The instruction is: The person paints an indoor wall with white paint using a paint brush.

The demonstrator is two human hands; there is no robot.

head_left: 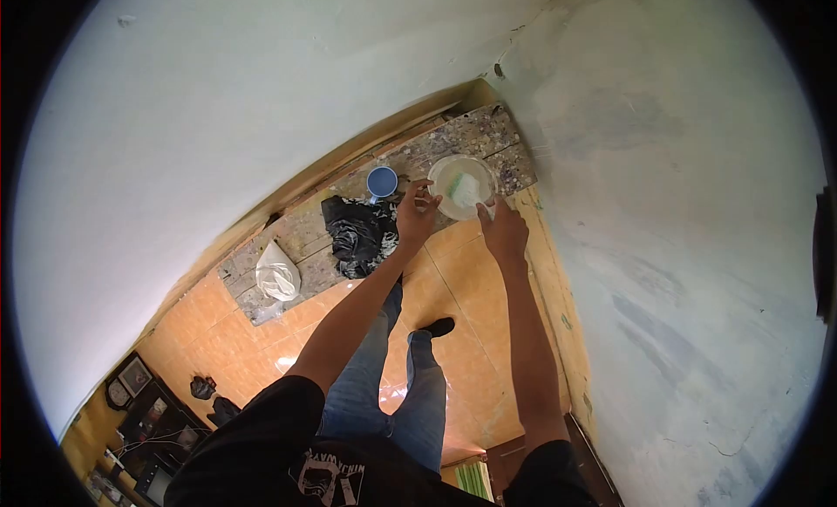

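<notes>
A pale, translucent round bowl [445,170] sits on a paint-spattered wooden plank [410,156]. Inside the bowl lies a mound of white powder [466,190] with a greenish patch beside it. My left hand [418,215] grips the left rim with curled fingers. At the lower right rim, my right hand [504,231] pinches the edge between thumb and fingers. A blue mug [382,182] stands just left of my left hand. Below the mug, a crumpled black plastic bag [353,231] with white smears lies on the plank.
A white bag [277,274] rests at the plank's near left end. Pale walls meet in a corner behind the plank, with a patched wall [663,245] close on the right. Orange floor tiles [462,280] lie below. Dark furniture [157,428] stands at lower left.
</notes>
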